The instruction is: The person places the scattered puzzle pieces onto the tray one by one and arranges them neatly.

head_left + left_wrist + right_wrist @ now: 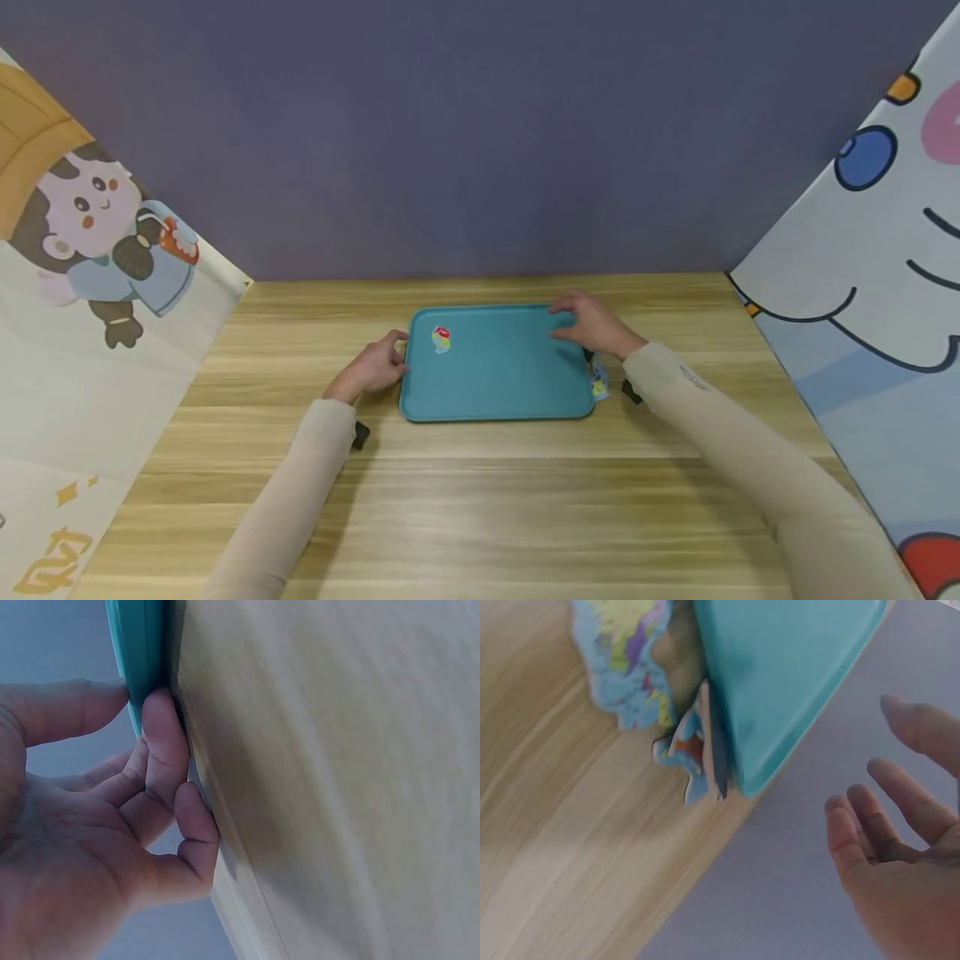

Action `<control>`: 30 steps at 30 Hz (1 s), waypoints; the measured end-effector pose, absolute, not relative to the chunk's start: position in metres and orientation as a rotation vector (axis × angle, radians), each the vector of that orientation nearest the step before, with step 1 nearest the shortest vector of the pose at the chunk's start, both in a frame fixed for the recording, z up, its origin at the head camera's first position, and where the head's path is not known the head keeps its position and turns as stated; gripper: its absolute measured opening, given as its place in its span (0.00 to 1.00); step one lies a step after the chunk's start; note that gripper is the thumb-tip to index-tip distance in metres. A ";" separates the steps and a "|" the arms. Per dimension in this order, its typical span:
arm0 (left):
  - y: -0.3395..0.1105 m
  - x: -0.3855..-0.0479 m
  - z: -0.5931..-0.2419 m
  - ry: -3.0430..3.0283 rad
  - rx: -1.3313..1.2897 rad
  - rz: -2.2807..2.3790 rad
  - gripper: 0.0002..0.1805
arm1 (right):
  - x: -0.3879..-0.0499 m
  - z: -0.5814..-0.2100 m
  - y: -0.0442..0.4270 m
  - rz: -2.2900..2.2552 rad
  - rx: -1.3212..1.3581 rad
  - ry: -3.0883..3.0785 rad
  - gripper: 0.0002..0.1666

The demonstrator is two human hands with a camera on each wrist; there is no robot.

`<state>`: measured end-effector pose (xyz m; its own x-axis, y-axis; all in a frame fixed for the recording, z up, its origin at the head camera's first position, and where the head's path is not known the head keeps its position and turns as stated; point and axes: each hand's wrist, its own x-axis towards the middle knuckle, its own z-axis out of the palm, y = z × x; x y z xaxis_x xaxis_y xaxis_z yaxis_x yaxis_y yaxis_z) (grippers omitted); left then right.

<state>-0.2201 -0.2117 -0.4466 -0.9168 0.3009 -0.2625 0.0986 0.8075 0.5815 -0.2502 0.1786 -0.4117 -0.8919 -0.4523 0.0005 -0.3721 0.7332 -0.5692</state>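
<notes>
A teal rectangular tray lies on the wooden table. My left hand pinches its left edge, thumb on the rim and fingertips tucked against the underside. Over the tray's right end, my right hand hovers with relaxed, spread fingers and holds nothing. One small colourful flat piece rests on the tray near its left side. Beyond the right edge lies a blue, yellow and purple flat piece on the table. Beside it, a blue and orange piece stands tilted against the tray's side.
Wooden tabletop surrounds the tray. A dark blue-grey wall rises behind the table. Panels with cartoon prints, a left panel and a right panel, flank both sides.
</notes>
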 end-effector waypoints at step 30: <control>-0.213 -0.221 -0.447 2.666 0.339 0.788 0.33 | -0.205 -0.436 0.238 -0.860 -0.664 2.816 0.24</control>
<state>-0.2211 -0.2126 -0.4465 -0.9141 0.3178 -0.2518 0.1299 0.8178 0.5606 -0.2055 0.2377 -0.4359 -0.8958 -0.4443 0.0100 -0.3741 0.7417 -0.5567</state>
